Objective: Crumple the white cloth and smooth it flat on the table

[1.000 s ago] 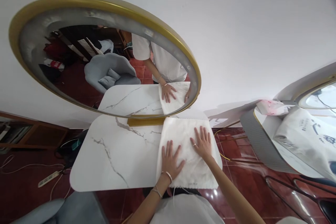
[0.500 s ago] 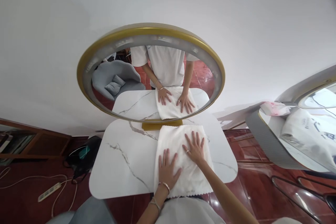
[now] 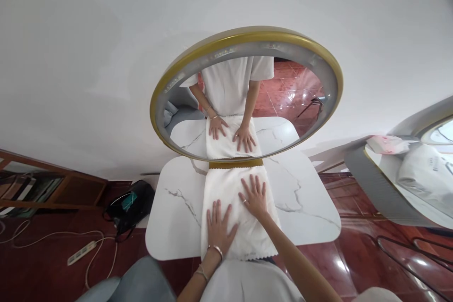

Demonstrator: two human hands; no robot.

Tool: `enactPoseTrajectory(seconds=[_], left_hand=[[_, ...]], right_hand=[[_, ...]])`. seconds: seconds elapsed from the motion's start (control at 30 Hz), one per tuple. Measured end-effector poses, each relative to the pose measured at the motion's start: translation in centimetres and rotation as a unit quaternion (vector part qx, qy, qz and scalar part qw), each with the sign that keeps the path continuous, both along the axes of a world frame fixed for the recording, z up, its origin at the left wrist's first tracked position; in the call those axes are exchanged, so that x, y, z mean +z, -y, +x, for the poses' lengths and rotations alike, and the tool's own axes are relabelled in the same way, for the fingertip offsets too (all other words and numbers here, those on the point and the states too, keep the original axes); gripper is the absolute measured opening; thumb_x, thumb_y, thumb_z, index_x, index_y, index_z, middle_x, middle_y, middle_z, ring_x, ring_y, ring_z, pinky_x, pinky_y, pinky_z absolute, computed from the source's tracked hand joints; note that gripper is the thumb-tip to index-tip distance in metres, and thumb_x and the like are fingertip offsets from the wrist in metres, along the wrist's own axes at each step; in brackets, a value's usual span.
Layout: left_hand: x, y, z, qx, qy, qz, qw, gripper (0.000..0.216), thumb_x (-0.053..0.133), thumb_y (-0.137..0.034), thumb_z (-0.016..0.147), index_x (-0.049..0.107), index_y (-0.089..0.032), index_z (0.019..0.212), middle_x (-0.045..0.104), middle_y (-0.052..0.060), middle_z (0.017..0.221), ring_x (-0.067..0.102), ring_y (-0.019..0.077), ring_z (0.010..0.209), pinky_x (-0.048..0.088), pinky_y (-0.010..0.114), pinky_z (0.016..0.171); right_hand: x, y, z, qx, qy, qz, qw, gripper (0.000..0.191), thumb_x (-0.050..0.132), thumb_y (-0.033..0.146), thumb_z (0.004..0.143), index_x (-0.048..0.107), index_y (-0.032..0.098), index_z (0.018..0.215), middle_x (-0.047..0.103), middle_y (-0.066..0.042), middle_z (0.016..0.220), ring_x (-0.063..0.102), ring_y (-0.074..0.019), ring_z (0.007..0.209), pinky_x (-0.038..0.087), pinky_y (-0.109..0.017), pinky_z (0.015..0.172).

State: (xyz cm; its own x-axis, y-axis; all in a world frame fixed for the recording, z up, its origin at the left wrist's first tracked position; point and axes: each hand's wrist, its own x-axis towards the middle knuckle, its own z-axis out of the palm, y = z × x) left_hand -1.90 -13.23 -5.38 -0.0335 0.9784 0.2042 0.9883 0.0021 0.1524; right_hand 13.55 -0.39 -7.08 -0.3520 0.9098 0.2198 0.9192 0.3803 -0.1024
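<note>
A white towel point(image 3: 244, 240) with scalloped edges lies spread over the middle of the white marble-patterned table point(image 3: 173, 240), its near edge reaching the table's front. My left hand point(image 3: 220, 230) rests flat on the towel's left side, fingers spread, with bracelets at the wrist. Farther forward and to the right, my right hand point(image 3: 255, 199) also presses flat on the cloth, fingers apart and a ring on one of them. Neither hand grips anything. The oval gold-rimmed mirror point(image 3: 247, 36) behind reflects both hands and the towel.
The mirror's gold base point(image 3: 235, 163) stands just beyond the towel. At right is another table point(image 3: 368, 193) bearing a tissue pack point(image 3: 387, 144) and a white bag point(image 3: 428, 170). On the left floor lie a black bag point(image 3: 132, 210) and a power strip point(image 3: 81, 252). A grey chair point(image 3: 141, 283) is near left.
The towel and both flat hands have slid left across the table, from right of the mirror's base to in front of it. My view has also shifted left.
</note>
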Motion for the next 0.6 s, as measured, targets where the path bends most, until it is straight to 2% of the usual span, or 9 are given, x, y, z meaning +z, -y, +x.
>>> enactPoseTrajectory(seconds=[0.23,0.4,0.6], left_hand=[[-0.2,-0.9,1.3,-0.04,0.0,0.007,0.999,0.068,0.049,-0.052,0.085,0.027,-0.031,0.146,0.022,0.01,0.155,0.018,0.0329,0.142,0.017,0.055,0.111],[-0.5,-1.8,2.3,-0.077,0.004,0.019,0.997,0.068,0.049,-0.054,0.085,0.028,-0.031,0.146,0.023,0.009,0.154,0.019,0.0328,0.141,0.012,0.054,0.113],[-0.4,-1.3,1.3,-0.093,0.015,0.02,0.995,0.067,0.05,-0.054,0.085,0.03,-0.032,0.145,0.024,0.007,0.154,0.019,0.0303,0.142,0.009,0.051,0.114]], right_hand=[[-0.2,0.2,2.2,-0.046,0.011,0.008,0.999,0.055,0.037,0.047,0.093,0.027,0.034,0.146,0.019,-0.005,0.156,0.012,-0.0277,0.144,0.011,-0.053,0.113],[-0.4,0.4,4.2,-0.086,0.019,0.001,0.996,0.057,0.035,0.049,0.093,0.022,0.034,0.147,0.017,-0.004,0.157,0.012,-0.0278,0.144,0.012,-0.053,0.113],[-0.5,0.8,3.7,-0.084,0.018,0.004,0.996,0.06,0.034,0.047,0.094,0.014,0.034,0.149,0.011,-0.005,0.158,0.008,-0.03,0.144,0.012,-0.056,0.112]])
